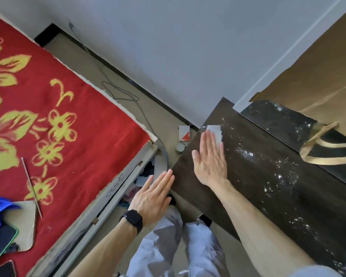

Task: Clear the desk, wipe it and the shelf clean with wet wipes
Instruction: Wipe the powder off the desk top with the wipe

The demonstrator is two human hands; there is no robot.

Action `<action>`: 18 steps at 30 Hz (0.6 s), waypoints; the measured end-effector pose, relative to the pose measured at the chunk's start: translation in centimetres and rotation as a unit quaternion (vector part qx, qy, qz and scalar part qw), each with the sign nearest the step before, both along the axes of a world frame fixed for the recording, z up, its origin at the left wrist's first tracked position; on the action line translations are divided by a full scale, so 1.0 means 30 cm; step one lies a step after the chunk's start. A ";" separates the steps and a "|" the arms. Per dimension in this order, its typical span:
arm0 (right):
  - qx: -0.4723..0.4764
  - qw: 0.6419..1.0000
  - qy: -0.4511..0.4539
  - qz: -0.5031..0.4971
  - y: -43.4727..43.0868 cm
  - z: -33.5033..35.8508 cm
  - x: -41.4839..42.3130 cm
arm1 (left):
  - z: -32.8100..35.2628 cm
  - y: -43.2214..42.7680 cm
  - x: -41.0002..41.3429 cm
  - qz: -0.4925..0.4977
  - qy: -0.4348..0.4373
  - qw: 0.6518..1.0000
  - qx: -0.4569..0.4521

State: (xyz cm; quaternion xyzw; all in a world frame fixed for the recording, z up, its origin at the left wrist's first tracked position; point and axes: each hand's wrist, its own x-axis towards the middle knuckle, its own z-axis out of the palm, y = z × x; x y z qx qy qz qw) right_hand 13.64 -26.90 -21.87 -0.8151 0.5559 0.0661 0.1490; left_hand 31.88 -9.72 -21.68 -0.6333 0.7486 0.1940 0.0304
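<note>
Right hand (209, 158) flat, fingers straight and together, pressing a white wipe (215, 131) onto the dark desk (268, 186); the wipe sticks out past the fingertips at 12 o'clock, near the desk's far-left corner. Left hand (152, 196) at 8 o'clock of the right, also flat with fingers together, tips at the desk's left edge, holding nothing, watch (132, 217) on wrist. White specks (248, 154) on the desk at 3 to 5 o'clock of the right hand, brown bag (318, 80) at 2 o'clock, red blanket (48, 116) at 9 o'clock.
</note>
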 end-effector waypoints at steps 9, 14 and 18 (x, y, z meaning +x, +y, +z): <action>-0.013 0.991 -0.013 0.133 0.093 0.015 0.070 | 0.017 -0.017 0.001 0.002 -0.011 1.000 0.028; -0.006 0.998 0.025 -0.055 -0.120 0.011 -0.056 | 0.039 -0.077 -0.006 0.006 -0.004 0.999 0.050; -0.015 0.992 0.032 -0.122 0.083 0.032 -0.151 | 0.058 -0.233 -0.072 0.048 0.023 0.996 0.073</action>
